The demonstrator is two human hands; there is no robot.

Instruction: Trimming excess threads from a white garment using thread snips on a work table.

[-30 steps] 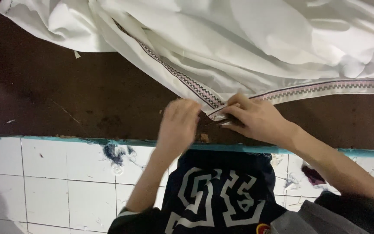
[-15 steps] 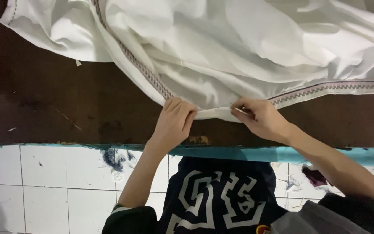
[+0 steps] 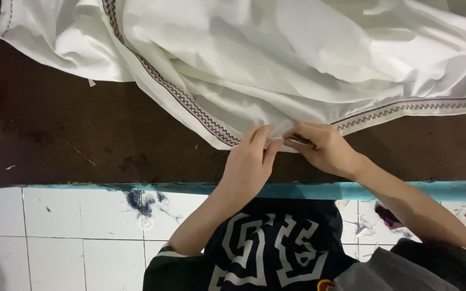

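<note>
Dark brown table [image 3: 71,140] fills mid frame w/ teal edge, white tiled floor [image 3: 55,242] below. White cloth [image 3: 276,64] w/ patterned trim [image 3: 190,105] lies bunched across the top; its lower corner sits at center. Left hand [image 3: 249,161] pinches that corner, fingers curled. Right hand [image 3: 324,148] just beside it, closed on a small dark tool [image 3: 300,141] at the hem.

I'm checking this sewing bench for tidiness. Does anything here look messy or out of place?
Mostly the floor: dark thread clumps and scraps lie on the white tiles below the table edge. A small white scrap sits on the dark table beside the cloth, which lies bunched while both hands pinch its trimmed edge.
</note>
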